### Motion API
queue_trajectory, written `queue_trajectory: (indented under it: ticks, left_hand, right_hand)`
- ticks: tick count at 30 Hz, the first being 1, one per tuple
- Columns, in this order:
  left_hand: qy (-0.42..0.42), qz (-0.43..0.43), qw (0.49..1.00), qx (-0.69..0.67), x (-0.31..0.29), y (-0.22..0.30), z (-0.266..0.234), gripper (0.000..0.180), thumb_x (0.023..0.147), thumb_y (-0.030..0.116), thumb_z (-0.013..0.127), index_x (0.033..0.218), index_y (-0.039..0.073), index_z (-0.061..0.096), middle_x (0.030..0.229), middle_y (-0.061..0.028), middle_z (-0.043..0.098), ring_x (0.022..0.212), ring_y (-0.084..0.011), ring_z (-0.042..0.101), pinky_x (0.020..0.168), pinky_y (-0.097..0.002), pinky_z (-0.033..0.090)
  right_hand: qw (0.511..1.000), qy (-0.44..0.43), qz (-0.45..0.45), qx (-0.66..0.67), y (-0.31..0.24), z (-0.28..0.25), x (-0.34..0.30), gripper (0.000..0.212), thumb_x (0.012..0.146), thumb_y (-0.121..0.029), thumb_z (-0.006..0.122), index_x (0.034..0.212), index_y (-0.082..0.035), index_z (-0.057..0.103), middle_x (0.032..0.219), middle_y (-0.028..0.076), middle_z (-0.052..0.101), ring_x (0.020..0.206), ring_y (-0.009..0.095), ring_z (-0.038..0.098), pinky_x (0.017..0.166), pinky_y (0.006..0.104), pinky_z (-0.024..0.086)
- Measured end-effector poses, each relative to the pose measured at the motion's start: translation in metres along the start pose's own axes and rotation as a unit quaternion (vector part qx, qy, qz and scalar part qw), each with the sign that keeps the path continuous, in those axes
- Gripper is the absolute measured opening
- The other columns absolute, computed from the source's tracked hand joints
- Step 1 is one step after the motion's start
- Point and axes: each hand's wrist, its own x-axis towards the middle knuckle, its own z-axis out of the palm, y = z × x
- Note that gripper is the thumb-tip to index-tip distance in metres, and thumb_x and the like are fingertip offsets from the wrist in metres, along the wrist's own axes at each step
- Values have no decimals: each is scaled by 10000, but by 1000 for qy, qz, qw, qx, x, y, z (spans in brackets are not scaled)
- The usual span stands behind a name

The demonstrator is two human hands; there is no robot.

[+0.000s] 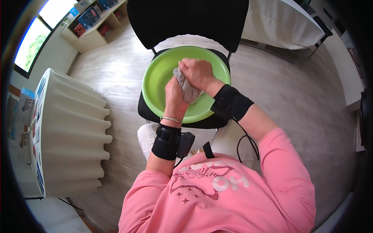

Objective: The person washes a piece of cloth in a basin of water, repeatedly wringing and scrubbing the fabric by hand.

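Observation:
A grey cloth (189, 90) is bunched and twisted between my two hands, over a round light-green basin (153, 73). My right hand (197, 73) is closed round its upper part, knuckles up. Lower and to the left, my left hand (174, 93) grips it too, its fingers partly hidden behind the cloth. One end of the cloth hangs down beside my left hand. The basin sits on the seat of a black chair (186, 19), whose backrest stands on the far side. What lies at the bottom of the basin under the cloth cannot be made out.
To the left stands a round table with a white tablecloth (74, 136), flat printed items on top. A low wooden shelf (93, 33) with boxes is at the far left. Another white-covered table (278, 23) stands at the far right. A black cable (248, 136) loops below my right wrist.

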Motion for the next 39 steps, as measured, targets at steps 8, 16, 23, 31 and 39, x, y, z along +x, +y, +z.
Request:
queue_trajectory:
  ticks: [8,16,23,31,39]
  left_hand:
    - [-16,12,999,-41,-3,18,-17,383,919,301,397,1156,6,456,1157,-134,525,1037,-231,538,860,-360,459]
    - [-67,-132,970,-195,-5,-7,-35,376,924,388,361,1074,86,528,1003,-78,585,903,-197,569,777,-308,467]
    - [-32,-4,976,-216,-9,-30,-60,300,928,306,374,896,62,547,869,-65,588,762,-171,565,686,-301,480]
    - [-72,25,979,-189,-13,-18,-61,353,935,288,304,1105,43,492,1094,-100,537,1012,-229,510,878,-349,415]
    - [105,25,990,-96,-6,0,-19,246,929,207,348,974,29,513,939,-70,562,834,-181,567,768,-313,479]
  right_hand:
    - [959,31,118,256,19,-26,-2,294,863,-257,559,713,-5,546,566,25,506,551,72,474,511,227,407]
    - [938,-49,-11,342,-43,-13,-17,138,817,-194,592,799,-58,587,729,14,576,654,136,540,626,239,445]
    - [994,-40,-82,65,-38,28,-32,223,790,-244,550,619,-102,526,602,110,533,571,292,553,521,361,438]
    - [990,-7,-74,117,-66,27,-33,202,781,-229,582,641,-87,546,574,71,548,460,225,545,433,333,426]
    - [996,-63,54,-15,-14,12,5,309,830,-281,498,615,-59,499,599,149,548,577,336,539,508,406,424]
